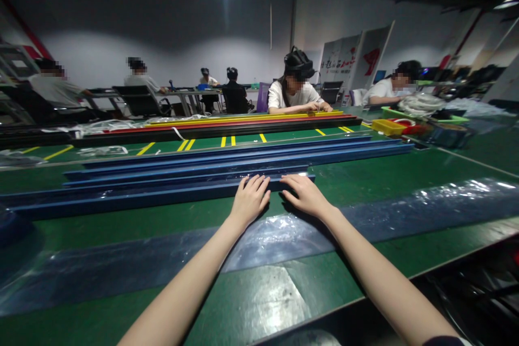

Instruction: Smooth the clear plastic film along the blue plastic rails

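Note:
A long blue channel-shaped strip (pixel 162 196) lies across the green table (pixel 271 294). My left hand (pixel 250 198) rests on its near edge with the fingers stretched out and a little apart. Close to the strip's right end, my right hand (pixel 305 194) lies with its fingers extended over the same edge. Neither hand is wrapped round anything. More long blue strips (pixel 239 158) lie parallel just behind. Between my forearms and under them runs a flat, shiny clear plastic sleeve (pixel 279 240), spread along the table.
Farther back lie yellow, red and black strips (pixel 227 125) with crumpled plastic. A person (pixel 298 89) works across the table. A yellow bin (pixel 388 127) and a green tray (pixel 450 118) with bundled material stand at the right. The table's front edge (pixel 324 313) runs below my arms.

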A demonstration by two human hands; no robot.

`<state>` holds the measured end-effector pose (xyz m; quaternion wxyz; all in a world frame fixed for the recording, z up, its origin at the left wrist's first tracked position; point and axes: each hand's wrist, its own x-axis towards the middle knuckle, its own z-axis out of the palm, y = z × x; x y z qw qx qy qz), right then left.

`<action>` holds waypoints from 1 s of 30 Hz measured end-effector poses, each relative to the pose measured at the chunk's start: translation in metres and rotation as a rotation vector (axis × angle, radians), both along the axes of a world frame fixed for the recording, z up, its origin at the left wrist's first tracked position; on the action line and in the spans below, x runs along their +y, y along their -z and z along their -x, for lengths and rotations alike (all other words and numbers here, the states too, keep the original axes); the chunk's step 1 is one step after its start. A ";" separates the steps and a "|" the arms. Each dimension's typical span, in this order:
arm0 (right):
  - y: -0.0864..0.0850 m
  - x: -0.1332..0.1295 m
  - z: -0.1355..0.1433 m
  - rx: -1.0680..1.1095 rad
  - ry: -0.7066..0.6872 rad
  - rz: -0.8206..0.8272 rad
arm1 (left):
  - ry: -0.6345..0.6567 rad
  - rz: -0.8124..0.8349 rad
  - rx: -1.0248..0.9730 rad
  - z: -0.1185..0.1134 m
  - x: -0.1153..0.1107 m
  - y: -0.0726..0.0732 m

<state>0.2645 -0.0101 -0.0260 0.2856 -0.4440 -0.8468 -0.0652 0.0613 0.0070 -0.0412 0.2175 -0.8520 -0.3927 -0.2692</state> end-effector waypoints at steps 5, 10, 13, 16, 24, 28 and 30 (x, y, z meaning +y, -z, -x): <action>-0.004 0.002 -0.008 -0.033 0.265 -0.040 | -0.054 -0.017 -0.025 -0.001 -0.002 0.000; -0.004 0.001 -0.007 -0.052 0.321 -0.007 | -0.081 -0.012 -0.051 0.000 -0.003 -0.002; -0.003 -0.001 -0.001 -0.045 0.193 0.001 | -0.032 -0.008 -0.042 -0.001 -0.002 -0.003; -0.003 -0.002 0.003 -0.036 0.075 0.000 | 0.002 0.001 -0.024 -0.001 -0.003 -0.004; -0.005 0.002 -0.009 -0.048 0.419 -0.088 | -0.039 -0.012 -0.055 -0.001 -0.004 -0.003; -0.003 0.002 -0.005 -0.057 0.395 -0.089 | -0.045 -0.014 -0.059 -0.001 -0.004 -0.003; -0.003 0.000 -0.001 -0.061 0.345 -0.078 | -0.042 -0.014 -0.048 0.000 -0.003 -0.003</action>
